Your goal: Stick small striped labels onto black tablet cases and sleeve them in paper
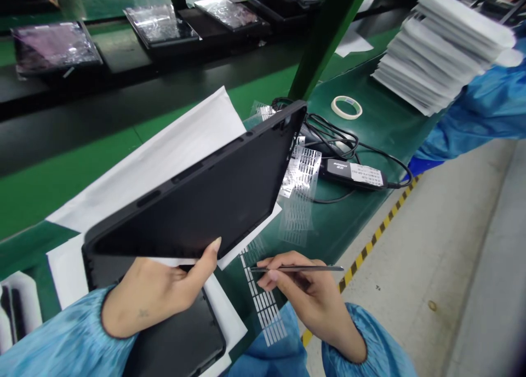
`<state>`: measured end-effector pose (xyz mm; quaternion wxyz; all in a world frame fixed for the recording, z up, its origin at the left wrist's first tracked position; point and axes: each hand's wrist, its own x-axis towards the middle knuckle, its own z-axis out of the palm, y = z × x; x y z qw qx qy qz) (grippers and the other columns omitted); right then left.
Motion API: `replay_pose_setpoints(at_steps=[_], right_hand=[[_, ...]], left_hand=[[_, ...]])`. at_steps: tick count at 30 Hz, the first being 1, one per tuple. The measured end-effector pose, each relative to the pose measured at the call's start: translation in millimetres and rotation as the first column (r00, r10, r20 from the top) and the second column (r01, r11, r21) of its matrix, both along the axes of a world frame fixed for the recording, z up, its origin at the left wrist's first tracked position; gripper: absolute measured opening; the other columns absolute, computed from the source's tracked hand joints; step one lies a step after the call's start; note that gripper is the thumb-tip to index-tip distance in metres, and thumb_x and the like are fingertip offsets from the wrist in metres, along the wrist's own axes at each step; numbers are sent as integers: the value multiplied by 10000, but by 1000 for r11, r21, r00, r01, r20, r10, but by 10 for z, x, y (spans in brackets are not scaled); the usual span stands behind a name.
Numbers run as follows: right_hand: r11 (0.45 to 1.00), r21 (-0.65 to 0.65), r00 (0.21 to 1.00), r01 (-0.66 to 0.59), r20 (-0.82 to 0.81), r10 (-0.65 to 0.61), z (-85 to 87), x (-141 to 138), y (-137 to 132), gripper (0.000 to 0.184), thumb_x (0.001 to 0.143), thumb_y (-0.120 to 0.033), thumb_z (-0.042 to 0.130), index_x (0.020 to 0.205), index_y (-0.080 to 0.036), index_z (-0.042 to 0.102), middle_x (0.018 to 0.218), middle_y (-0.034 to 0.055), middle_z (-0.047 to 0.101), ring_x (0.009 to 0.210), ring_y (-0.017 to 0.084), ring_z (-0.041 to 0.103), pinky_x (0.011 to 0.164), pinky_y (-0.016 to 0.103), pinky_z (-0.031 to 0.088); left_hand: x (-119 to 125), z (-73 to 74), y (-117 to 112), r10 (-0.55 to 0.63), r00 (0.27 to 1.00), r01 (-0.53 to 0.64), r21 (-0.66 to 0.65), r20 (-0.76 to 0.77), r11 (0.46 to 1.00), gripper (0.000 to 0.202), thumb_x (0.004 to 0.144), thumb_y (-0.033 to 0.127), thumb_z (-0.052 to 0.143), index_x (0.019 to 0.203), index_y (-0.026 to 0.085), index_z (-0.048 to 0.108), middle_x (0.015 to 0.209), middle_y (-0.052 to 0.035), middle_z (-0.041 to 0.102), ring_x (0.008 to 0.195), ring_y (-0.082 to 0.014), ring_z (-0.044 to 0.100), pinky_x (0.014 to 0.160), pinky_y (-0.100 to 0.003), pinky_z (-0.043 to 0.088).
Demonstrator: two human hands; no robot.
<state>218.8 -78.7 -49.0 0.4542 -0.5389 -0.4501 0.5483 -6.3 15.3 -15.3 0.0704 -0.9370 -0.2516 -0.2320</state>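
My left hand (172,289) grips the lower edge of a black tablet-shaped housing (205,190), thumb on its inner face, and holds it tilted up. Beneath it lies a second black housing (176,338) on white foam sheets (230,311). In my right hand (304,289) is a pair of thin metal tweezers (316,268), pinched between thumb and fingers and pointing left. The tweezer tips are over a clear strip of small light-grey stickers (267,311) at the bench edge; whether they grip a sticker I cannot tell.
Behind the housing are more sticker sheets (302,171), a black cabled device (353,172) and a tape roll (346,108). At right, another person's blue sleeve (472,114) is beside a stack of white sheets (439,53). A green post (329,37) and film-covered panels (57,45) stand beyond.
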Motion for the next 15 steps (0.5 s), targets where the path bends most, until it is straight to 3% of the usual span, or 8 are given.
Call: replay_pose_setpoints(at_steps=[2,5,9,13,15], right_hand=[[1000,21,1000,12,18,-12,-14,-16,0,88,903,-190,571,910,-189,659,803,51,708,739,184,708,692,305,609],[995,102,998,23,54,-29,-9,-6,-34,122,901,-140,562,939,-212,653,763,26,707,775,185,708,718,315,606],[958,284,995,29,87,-56,83,75,-159,239,868,-54,571,995,-242,645,859,26,729,828,207,706,759,378,602],[886,393,947,246,98,-306,144,75,-203,217,859,-45,576,978,-215,640,935,48,729,676,166,700,669,322,607],[861,357,898,362,116,-425,126,19,-121,155,866,-82,592,944,-206,639,822,28,730,683,164,702,672,295,598]], left_hand=[[0,-12,-7,15,1000,-14,-53,27,998,244,842,30,501,963,133,687,779,-67,726,639,-181,678,608,-256,568],[-7,-32,-9,15,1000,-14,-32,18,999,263,854,33,472,970,139,684,748,-62,718,590,-180,662,578,-275,558],[41,-11,-7,57,994,-48,-92,95,995,236,886,110,460,926,144,690,738,-67,710,582,-173,649,605,-285,548],[144,68,-1,247,941,-143,-391,232,909,164,870,273,559,874,148,666,826,-51,725,643,-170,660,681,-291,551],[169,106,7,276,932,-160,-416,237,895,165,877,287,550,853,165,659,797,-23,725,628,-161,655,664,-281,545]])
